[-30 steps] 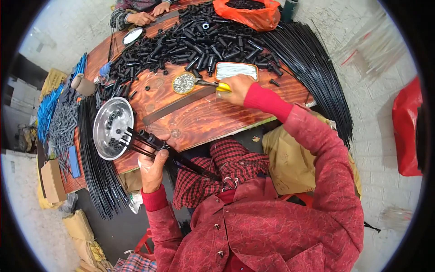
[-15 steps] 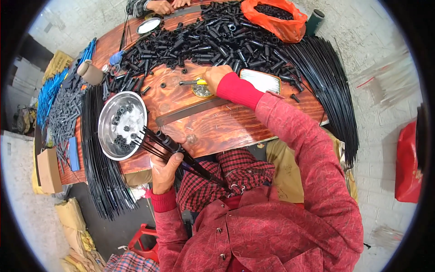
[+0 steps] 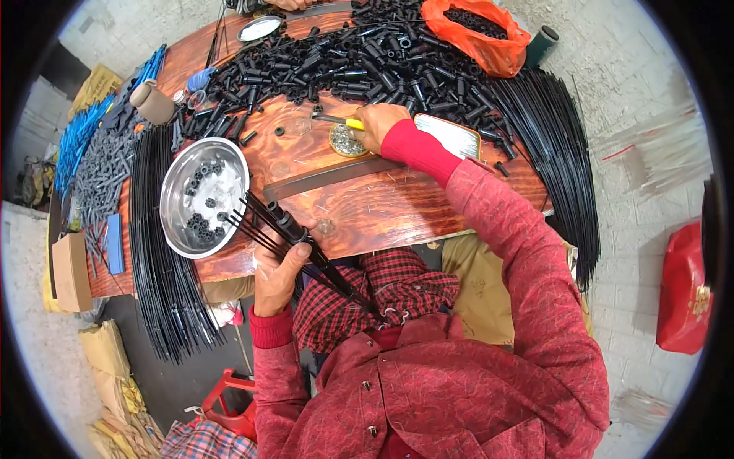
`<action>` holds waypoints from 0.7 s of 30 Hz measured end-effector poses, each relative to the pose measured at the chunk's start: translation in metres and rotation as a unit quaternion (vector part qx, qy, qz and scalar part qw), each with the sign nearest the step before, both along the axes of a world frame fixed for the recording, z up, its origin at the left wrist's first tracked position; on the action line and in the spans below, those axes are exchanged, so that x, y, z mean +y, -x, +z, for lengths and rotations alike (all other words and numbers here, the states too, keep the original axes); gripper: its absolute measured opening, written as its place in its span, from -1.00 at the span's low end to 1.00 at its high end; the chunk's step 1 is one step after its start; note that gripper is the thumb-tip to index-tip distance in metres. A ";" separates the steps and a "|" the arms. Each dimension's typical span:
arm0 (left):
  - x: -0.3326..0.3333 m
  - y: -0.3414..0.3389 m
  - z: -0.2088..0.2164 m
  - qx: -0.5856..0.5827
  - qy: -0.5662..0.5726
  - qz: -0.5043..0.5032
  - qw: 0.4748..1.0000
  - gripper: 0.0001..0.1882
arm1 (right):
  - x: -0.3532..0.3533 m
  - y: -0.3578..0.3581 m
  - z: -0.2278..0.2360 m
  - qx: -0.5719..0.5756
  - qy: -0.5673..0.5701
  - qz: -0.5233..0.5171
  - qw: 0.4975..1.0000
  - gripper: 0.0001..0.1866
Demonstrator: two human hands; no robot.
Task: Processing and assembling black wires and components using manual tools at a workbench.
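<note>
My left hand (image 3: 281,268) is closed round a bundle of thin black rods (image 3: 336,284) with a ribbed black tube fitting (image 3: 287,223) among them. The rods slant from my lap up toward a steel bowl (image 3: 170,222), which holds white powder and small black rings. My right hand (image 3: 382,126) grips the yellow handle of what looks like a small hammer (image 3: 336,119), its metal head pointing left. Just below that tool is a round dish of small metal pieces (image 3: 348,141). A long metal bar (image 3: 325,179) lies across the table in front of me.
Black tube fittings (image 3: 367,69) heap across the far table, beside an orange bag (image 3: 489,42) and a dark green flask (image 3: 543,46). Black rods hang over both sides. A white tray of thin pins (image 3: 451,138) lies right. A co-worker's hand (image 3: 290,4) shows at the top.
The view has shifted slightly. My right hand has moved a little right, and the tool's head has tilted up, away from the dish. My left hand still holds the rods beside the bowl.
</note>
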State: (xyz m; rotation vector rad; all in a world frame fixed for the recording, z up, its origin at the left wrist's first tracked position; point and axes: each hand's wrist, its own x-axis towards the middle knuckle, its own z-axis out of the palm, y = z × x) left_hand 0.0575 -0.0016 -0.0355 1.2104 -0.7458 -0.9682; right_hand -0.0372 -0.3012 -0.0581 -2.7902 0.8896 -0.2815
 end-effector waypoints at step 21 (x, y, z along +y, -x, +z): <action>0.007 0.043 0.013 0.049 0.074 0.016 0.996 -0.65 | 0.161 0.081 0.108 -0.248 -0.021 0.337 0.908 -0.78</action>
